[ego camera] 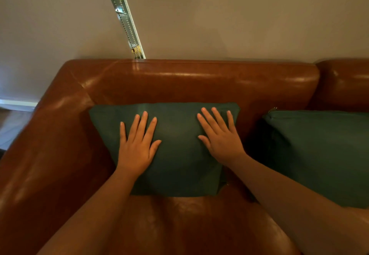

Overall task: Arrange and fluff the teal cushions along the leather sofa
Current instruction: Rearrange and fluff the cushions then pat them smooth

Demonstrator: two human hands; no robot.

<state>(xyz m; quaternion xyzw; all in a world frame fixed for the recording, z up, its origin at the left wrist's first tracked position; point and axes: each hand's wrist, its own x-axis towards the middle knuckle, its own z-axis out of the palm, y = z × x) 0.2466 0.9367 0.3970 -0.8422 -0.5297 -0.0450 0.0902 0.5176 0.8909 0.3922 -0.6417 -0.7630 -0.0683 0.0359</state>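
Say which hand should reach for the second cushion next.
Right, probably. The right hand lies flat on the near cushion, on the side nearest the second cushion; the left hand would have to cross over.

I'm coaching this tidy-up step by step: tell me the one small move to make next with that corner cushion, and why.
Probably slide both palms outward and grip the cushion's side edges to plump it. The left hand and right hand lie flat, fingers straight, on the corner cushion, which already leans against the sofa back; pressing alone flattens it.
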